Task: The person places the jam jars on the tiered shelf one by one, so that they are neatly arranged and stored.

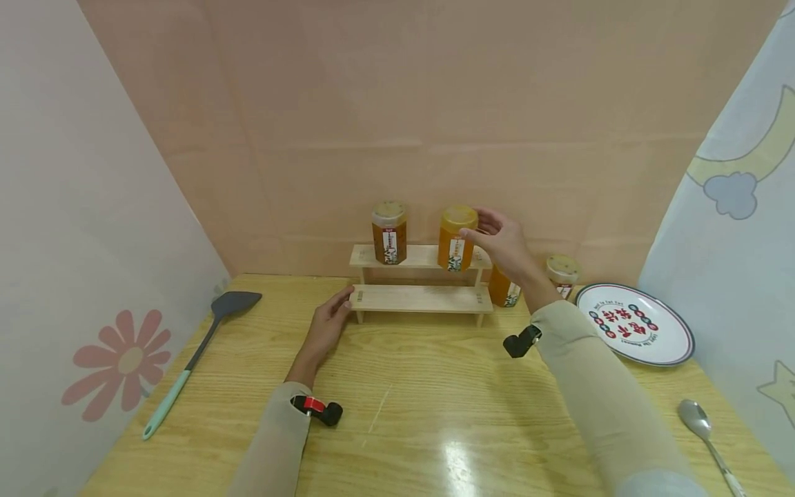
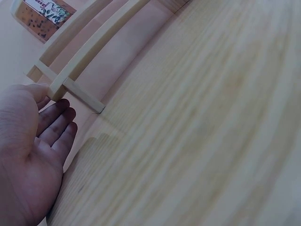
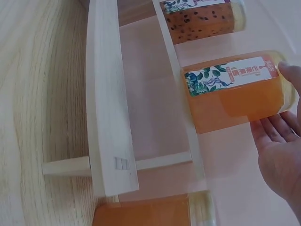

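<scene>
My right hand (image 1: 506, 247) grips an amber jar (image 3: 235, 96) near its yellow lid, thumb in front and fingers behind. Its base is at the front edge of the upper board of a two-tier wooden rack (image 1: 422, 298); whether it bears on the board cannot be told. Left of it on that board stands a darker jar with black specks (image 1: 390, 235). My left hand (image 2: 33, 146) holds the left end of the lower board between thumb and forefinger, its other fingers extended below. Beside the rack's right end stands another amber jar (image 1: 504, 286), partly behind my right arm.
A further light-lidded jar (image 1: 562, 271) stands behind my right forearm. Right of it is a white plate (image 1: 673, 338) with red lettering, with a metal spoon (image 1: 695, 420) nearer. A grey spatula (image 1: 214, 328) with a green handle lies at left. Cloth-covered walls (image 1: 348, 124) enclose the table.
</scene>
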